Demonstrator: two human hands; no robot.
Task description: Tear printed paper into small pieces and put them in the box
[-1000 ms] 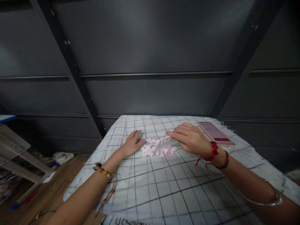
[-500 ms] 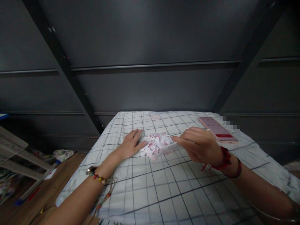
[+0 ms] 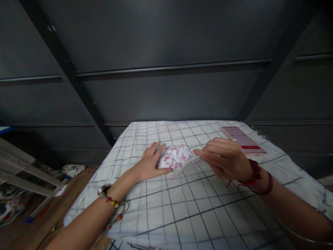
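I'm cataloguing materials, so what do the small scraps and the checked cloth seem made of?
The small scraps: probably matte paper, given their thin, flat, angular look. The checked cloth: likely dull fabric, with softly rumpled edges; fibre unclear.

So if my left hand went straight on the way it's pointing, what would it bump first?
Probably the scraps: they lie just ahead of the left hand, between its thumb and fingers, and may be touching it; the gap is hard to judge.
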